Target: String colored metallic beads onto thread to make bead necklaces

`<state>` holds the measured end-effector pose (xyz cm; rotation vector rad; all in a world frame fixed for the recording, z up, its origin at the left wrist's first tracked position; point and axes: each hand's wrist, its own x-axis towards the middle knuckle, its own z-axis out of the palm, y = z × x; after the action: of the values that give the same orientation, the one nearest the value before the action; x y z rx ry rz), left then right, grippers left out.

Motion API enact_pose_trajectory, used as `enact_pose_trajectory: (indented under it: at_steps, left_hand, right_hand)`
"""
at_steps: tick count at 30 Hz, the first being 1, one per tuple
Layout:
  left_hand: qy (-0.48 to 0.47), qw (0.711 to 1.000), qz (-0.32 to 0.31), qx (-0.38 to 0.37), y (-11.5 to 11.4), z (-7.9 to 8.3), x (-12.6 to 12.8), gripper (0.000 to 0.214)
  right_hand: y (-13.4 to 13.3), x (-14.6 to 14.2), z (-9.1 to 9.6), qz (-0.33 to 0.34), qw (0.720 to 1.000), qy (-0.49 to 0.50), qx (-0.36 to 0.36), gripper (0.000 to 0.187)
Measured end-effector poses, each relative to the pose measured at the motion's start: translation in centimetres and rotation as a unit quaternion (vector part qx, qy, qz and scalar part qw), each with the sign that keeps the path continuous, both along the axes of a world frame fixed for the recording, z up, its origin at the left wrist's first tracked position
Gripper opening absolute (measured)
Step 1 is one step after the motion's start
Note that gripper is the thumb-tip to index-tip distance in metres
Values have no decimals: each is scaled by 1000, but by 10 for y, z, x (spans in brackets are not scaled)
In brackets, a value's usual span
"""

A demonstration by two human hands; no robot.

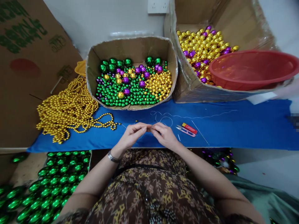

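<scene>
My left hand (pixel 132 134) and my right hand (pixel 163 134) meet fingertip to fingertip over the near edge of the blue cloth (pixel 233 127). Both are pinched closed, apparently on a thin white thread (pixel 163 119) that loops across the cloth behind them. A strand of gold beads (pixel 102 123) trails from a big gold bead pile (pixel 67 109) toward my left hand. A wristwatch sits on my left wrist.
A cardboard box (pixel 93 59) of green, gold and purple beads stands behind my hands. A larger box (pixel 187 84) at right holds gold and purple balls and a red basin (pixel 252 70). Thread snips (pixel 185 130) and a red cutter (pixel 189 128) lie at right. Green balls (pixel 56 183) fill the floor at left.
</scene>
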<state>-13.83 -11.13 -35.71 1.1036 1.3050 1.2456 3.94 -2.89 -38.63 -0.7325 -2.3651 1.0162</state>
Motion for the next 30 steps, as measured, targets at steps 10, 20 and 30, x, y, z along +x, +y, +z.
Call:
enact_pose_trajectory:
  at_steps: [10, 20, 30]
  left_hand:
    - [305, 949, 78, -9, 16, -30, -26, 28]
    - [675, 734, 9, -79, 41, -61, -26, 31]
    - [706, 705, -34, -57, 43, -67, -20, 31]
  right_hand:
    - [6, 10, 1, 43, 977, -183, 98, 24]
    - [10, -37, -16, 123, 918, -347, 144, 19]
    - [0, 104, 18, 112, 940, -321, 17, 25]
